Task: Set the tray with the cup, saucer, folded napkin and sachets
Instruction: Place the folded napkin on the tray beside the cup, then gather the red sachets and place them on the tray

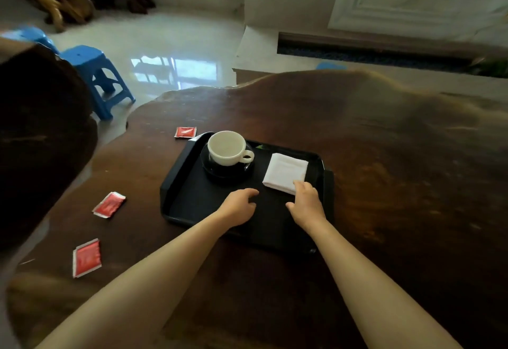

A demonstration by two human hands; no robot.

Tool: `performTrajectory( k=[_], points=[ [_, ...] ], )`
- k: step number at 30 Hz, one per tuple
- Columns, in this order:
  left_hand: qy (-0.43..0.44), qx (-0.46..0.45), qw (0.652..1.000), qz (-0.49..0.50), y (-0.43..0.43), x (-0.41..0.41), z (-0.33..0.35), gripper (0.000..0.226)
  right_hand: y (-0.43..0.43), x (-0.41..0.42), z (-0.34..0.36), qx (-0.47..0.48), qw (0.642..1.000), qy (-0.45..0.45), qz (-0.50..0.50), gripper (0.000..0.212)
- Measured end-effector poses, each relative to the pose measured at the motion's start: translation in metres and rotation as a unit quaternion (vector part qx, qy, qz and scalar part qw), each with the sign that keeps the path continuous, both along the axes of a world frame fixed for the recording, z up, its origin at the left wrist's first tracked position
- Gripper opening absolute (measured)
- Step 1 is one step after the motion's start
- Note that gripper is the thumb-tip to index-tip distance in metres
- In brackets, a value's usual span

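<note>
Over tray [176, 172], L hand [239, 207] grip slack, empty; R hand [306, 204] released, touching napkin [286, 171] edge.

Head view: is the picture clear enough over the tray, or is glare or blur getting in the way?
Head view: the cup and napkin read sharp on the tray; the black saucer nearly merges with it; window glare sits only on the floor; the far edge of the table is smeared; a dark blurred mass blocks the left side.
</note>
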State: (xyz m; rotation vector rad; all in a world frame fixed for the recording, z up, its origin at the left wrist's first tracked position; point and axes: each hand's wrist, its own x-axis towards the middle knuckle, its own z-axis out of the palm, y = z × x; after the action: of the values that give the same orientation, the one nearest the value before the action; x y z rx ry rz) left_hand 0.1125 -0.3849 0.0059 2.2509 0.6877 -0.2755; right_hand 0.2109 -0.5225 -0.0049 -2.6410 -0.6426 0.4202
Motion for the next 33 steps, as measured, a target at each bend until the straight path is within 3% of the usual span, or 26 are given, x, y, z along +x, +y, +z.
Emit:
performTrajectory(
  k=[9,15,19,26,33],
  points=[
    [0.093,0.053,0.991,0.077,0.07,-0.143,0.047,0.032,0.06,-0.1,0.043,-0.032,0.975,0.068,0.207,0.055],
    [0.102,0.039,0.964,0.242,0.113,-0.252,0.028,0.053,0.1,-0.172,0.043,-0.013,0.96,0.12,0.252,0.047],
    [0.104,0.08,0.943,0.305,0.14,-0.304,0.0,0.049,0.13,-0.218,0.028,-0.017,0.953,0.144,0.267,0.044],
    [0.045,0.05,0.959,0.274,0.185,-0.316,-0.034,0.061,0.201,-0.289,-0.005,-0.032,0.97,0.17,0.173,0.042],
    [0.011,0.036,0.963,0.266,0.213,-0.291,-0.057,0.038,0.258,-0.318,-0.027,-0.034,0.992,0.119,0.035,0.049]
  ],
)
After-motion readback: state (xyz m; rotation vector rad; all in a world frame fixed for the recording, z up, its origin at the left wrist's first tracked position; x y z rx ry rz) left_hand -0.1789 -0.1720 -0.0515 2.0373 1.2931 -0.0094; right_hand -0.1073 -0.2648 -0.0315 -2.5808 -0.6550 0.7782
